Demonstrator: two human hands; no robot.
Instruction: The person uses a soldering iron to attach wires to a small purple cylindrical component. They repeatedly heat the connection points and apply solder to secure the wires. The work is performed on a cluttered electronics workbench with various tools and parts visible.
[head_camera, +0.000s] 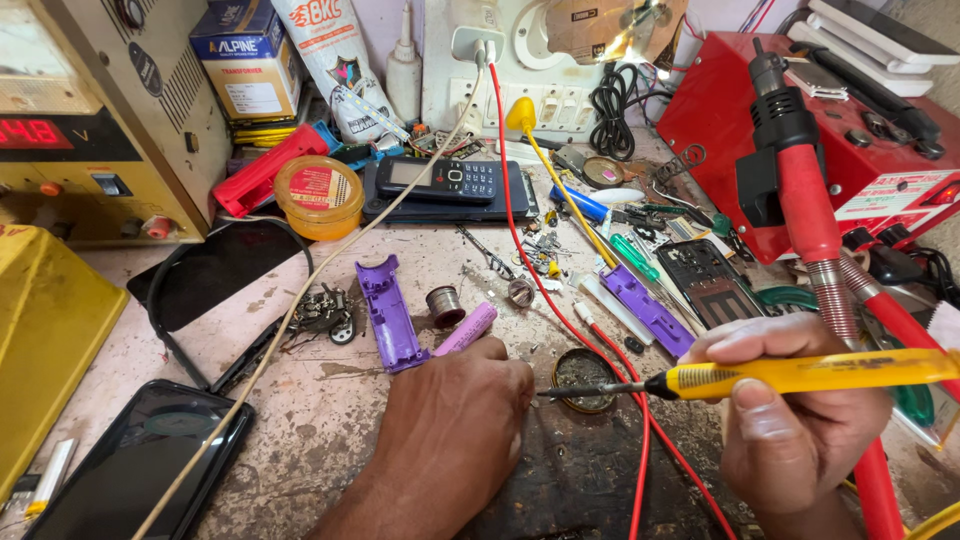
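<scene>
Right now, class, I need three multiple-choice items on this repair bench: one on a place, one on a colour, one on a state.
1. Where does the iron's tip point?
A. at the round tin
B. at the phone
C. at the orange tub

2. What colour is the iron's handle?
A. green
B. yellow
C. white

3. How is the right hand?
A. open and flat
B. resting empty
C. gripping the iron

Answers: 1 A, the tip sits at the tin's edge; 2 B, the handle is plainly yellow; 3 C, fingers wrap the handle.
</scene>
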